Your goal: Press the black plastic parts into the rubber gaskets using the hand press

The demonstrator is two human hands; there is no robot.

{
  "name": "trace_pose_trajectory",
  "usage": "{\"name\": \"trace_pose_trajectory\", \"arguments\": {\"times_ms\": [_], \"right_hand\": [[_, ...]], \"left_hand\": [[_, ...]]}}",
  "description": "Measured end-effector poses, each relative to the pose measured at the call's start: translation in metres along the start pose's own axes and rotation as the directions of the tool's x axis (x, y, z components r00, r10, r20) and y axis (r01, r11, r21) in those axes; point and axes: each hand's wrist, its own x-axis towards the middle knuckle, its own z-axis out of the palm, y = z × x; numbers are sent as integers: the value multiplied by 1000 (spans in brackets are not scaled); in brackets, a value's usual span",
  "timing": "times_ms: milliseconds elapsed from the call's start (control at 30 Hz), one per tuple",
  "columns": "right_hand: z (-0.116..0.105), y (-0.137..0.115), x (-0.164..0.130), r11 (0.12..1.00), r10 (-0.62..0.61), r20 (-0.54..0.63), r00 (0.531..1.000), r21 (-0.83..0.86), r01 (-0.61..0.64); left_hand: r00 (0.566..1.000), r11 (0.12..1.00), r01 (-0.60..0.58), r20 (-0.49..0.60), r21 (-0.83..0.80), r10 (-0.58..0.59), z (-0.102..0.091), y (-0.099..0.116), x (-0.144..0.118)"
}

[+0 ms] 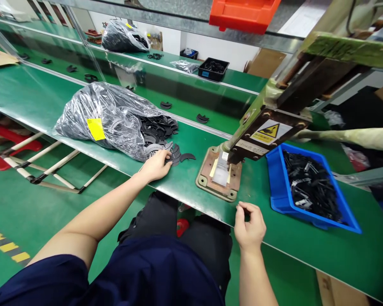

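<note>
- The black crescent-shaped flat parts [175, 156] lie spilled on the green bench [38, 102] at the mouth of a clear plastic bag [108, 119], which bears a yellow label [95, 128].
- The left hand [156, 165] rests on the edge of that pile, fingers curled down onto the pieces; whether one is already pinched between them I cannot tell.
- The right hand [249, 227] sits at the bench's near edge, just in front of the press, thumb and forefinger closed narrowly together; anything between them is too small to make out.
- Between the hands stands a small hand press [268, 127] with a warning sticker [268, 131], its worn base plate [207, 178] bolted to the bench and a pale fixture under the ram.
- To the right, touching nothing, a blue bin [276, 187] holds dark parts with lighter bits among them.
- Judging from the overlap in the pile, sliding a single crescent free with the fingertips, rather than lifting a clump, looks the cleaner way to pick.
</note>
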Motion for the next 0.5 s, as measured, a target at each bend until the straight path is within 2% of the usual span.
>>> {"name": "trace_pose_trajectory", "arguments": {"times_ms": [100,233,400,500], "right_hand": [[0,-1,1,1000,-5,8,1000,-6,5],[0,-3,1,1000,-11,12,1000,-11,11],[-1,-4,1,1000,-13,17,1000,-15,14],[-1,-5,0,1000,-14,26,1000,-14,15]], "left_hand": [[989,987,-133,-55,87,138,0,10,6],[941,919,-334,19,209,337,7,36,35],[898,847,-434,224,307,379,24,63,76],[881,827,-462,275,320,386,29,67,89]]}}
